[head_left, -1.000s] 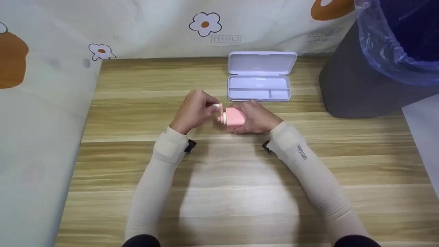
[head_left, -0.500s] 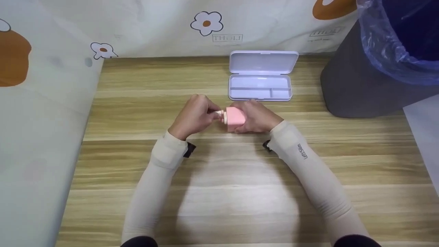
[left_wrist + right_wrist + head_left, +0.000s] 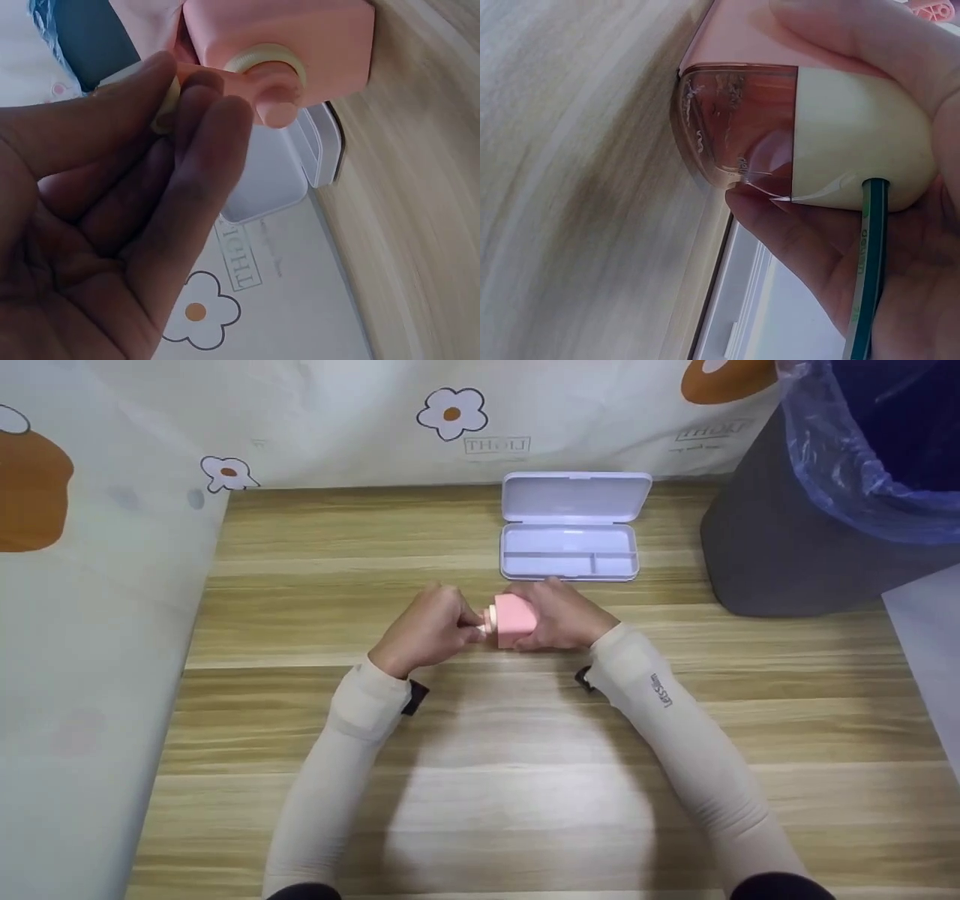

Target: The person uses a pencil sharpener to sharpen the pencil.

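Pink sharpener [image 3: 516,620] is just in front of the lilac case [image 3: 574,496], pencil [image 3: 871,255] out the back, right hand [image 3: 562,615] wrapped round it, probably so it won't twist while the left hand [image 3: 430,628] pinches the crank [image 3: 274,86].

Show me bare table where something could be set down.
The table lies bare between the pale sleeves, left of the open pencil case up to the flowered sheet, and in front of the bin. It is crowded around the sharpener, between left hand and right hand, near the case.
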`<action>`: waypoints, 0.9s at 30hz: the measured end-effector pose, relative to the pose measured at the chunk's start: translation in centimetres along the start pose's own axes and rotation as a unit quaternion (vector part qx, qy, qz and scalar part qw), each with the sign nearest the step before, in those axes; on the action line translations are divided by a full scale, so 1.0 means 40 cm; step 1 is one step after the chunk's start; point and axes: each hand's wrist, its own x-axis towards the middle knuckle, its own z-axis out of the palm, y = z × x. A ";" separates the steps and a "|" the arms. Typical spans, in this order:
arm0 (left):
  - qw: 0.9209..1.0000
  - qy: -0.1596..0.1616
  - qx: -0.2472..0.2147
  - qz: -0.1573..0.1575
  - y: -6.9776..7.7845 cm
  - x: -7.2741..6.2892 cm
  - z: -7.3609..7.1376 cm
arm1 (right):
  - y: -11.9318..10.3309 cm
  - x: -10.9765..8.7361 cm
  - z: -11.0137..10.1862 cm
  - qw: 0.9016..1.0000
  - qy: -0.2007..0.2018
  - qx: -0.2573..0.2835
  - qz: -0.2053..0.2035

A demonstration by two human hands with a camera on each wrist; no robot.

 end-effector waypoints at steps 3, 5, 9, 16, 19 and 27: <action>1.000 -0.021 -0.003 -0.012 -0.006 -0.003 0.011 | -0.003 0.001 -0.001 1.000 -0.001 -0.001 0.000; 0.999 -0.034 -0.003 -0.020 -0.010 -0.003 0.019 | -0.005 0.001 -0.002 1.000 -0.002 -0.001 0.001; 0.999 -0.039 -0.010 -0.033 -0.017 0.002 0.027 | -0.007 0.001 -0.004 1.000 -0.001 -0.004 0.003; 0.998 -0.047 -0.010 -0.039 -0.037 0.009 0.045 | -0.008 0.003 -0.002 1.000 -0.004 -0.015 0.006; 0.998 -0.044 -0.024 -0.045 -0.045 0.010 0.051 | -0.009 0.004 -0.002 1.000 -0.004 -0.021 0.006; 0.998 -0.038 -0.023 -0.054 -0.061 0.018 0.072 | -0.005 0.003 0.000 1.000 -0.006 -0.025 0.000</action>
